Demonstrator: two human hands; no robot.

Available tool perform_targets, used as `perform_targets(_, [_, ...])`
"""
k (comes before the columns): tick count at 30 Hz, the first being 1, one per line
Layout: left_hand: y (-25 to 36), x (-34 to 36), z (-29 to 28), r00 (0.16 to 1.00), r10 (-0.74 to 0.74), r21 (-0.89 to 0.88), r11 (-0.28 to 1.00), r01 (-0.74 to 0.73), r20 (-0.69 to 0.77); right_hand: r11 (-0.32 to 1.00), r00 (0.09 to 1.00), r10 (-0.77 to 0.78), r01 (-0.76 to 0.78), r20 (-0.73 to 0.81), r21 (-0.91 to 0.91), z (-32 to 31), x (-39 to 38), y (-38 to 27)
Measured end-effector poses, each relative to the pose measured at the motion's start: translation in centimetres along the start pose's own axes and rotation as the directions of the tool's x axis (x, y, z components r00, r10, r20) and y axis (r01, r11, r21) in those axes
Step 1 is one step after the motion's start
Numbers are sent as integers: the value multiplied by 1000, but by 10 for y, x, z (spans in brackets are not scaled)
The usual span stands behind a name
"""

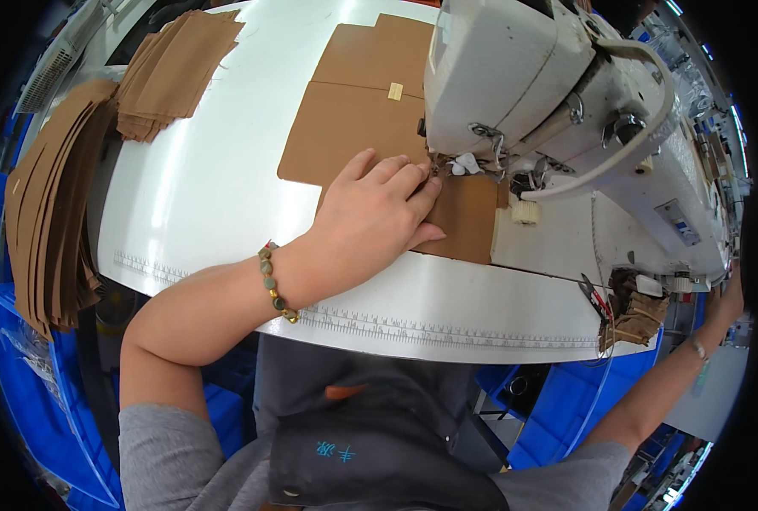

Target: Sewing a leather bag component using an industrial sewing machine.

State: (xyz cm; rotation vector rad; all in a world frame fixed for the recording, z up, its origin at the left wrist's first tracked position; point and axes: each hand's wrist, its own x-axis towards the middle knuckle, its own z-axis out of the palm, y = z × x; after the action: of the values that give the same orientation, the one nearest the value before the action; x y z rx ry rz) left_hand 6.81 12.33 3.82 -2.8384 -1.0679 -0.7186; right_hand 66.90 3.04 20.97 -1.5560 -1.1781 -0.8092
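Observation:
My left hand [370, 213], with a beaded bracelet at the wrist, lies palm down with slightly bent fingers on a brown flat piece [353, 119], beside the needle area of a white sewing machine [498, 77]. A small pale tab [394, 91] sits on the piece. The machine head covers part of the piece. My right hand [732, 285] is raised at the far right edge behind the machine's end; its fingers are too hidden to read.
Stacks of brown pieces [175, 68] and longer strips [55, 196] lie at the left of the white table [183, 196]. Red-handled snips [594, 298] and brown scraps [630, 324] are at the front right. Blue bins [38, 400] stand below both sides.

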Motion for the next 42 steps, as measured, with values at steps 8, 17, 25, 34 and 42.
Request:
perform_targets(8, [2,0,0,999,-4,29,1000,3,34,862,779,470,-507,416,-26,-22,-13,171])
perform_targets(17, [1,0,-1,1000,5,39,999,-6,20,855,852,509,-517,127,44,-23,-35,157])
perform_targets(25, [0,0,1,1000,5,38,999,-5,-5,937,958,287,-276,24,-214,-22,-64,172])
perform_targets(34, [-1,1,3,1000,14,38,999,-14,-24,760,735,650,-636,195,-135,-33,30,194])
perform_targets(42, [-1,1,1,999,17,54,998,-16,-29,804,848,527,-519,56,290,-7,-91,168])
